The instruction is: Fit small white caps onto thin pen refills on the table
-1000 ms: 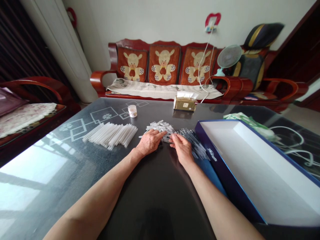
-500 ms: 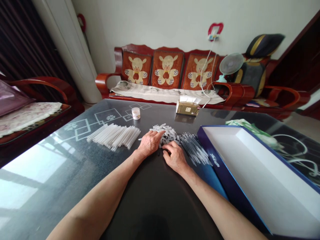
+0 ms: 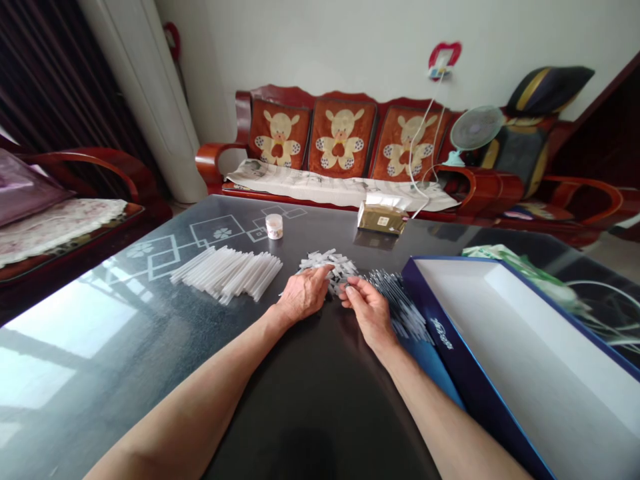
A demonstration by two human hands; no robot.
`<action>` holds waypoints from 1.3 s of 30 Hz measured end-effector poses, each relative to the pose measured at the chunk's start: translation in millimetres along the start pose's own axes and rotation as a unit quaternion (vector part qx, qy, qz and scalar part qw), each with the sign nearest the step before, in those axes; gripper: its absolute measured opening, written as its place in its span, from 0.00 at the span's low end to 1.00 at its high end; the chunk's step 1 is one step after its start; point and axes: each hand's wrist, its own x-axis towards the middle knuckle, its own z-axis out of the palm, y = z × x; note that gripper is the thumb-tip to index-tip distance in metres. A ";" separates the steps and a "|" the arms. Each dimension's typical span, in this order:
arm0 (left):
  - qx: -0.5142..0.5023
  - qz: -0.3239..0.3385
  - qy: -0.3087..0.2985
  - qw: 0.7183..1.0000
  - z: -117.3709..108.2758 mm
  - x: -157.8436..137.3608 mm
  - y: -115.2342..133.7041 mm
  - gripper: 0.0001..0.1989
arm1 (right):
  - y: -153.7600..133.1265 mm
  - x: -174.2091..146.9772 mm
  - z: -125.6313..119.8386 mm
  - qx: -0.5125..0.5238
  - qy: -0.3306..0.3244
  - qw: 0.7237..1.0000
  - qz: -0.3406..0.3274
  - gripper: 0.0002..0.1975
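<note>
My left hand (image 3: pixel 306 295) rests at the near left edge of a heap of small white and dark pieces (image 3: pixel 334 262), which look like pen caps or plugs. Its index finger reaches over the heap while the other fingers curl under, hiding what they grip. A pale tip pokes out on its left side. Thumb and forefinger of my right hand (image 3: pixel 371 312) pinch together at the heap's right edge; anything between them is too small to name. White plastic tubes (image 3: pixel 227 272) lie in a pile to the left. Thin dark-tipped pen refills (image 3: pixel 403 303) lie beside my right hand.
An open blue box with a white inside (image 3: pixel 515 333) stands at the right. Behind it are a green-and-white bag (image 3: pixel 525 277) and a white cable (image 3: pixel 613 300). A small white tub (image 3: pixel 274 227) and a tissue pack (image 3: pixel 383 218) stand toward the far edge of the dark table (image 3: pixel 300 400).
My right hand has shifted right and up, its thumb and forefinger now pinched near the heap's right side. My left hand has barely moved. The view has turned slightly.
</note>
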 end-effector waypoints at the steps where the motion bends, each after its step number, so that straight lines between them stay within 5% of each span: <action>1: -0.009 -0.001 0.003 1.000 -0.2 0.0 0.9 0.15 | -1.0 0.3 0.7 0.016 0.003 1.000 0.005 0.18; 12: 0.035 0.029 0.016 0.999 1.0 -0.5 4.8 0.17 | 1.3 6.0 1.6 0.082 0.027 0.995 0.044 0.17; 39: 0.043 0.065 -0.005 0.997 2.6 -1.0 1.6 0.16 | 6.9 7.0 1.5 0.013 0.008 1.000 0.018 0.17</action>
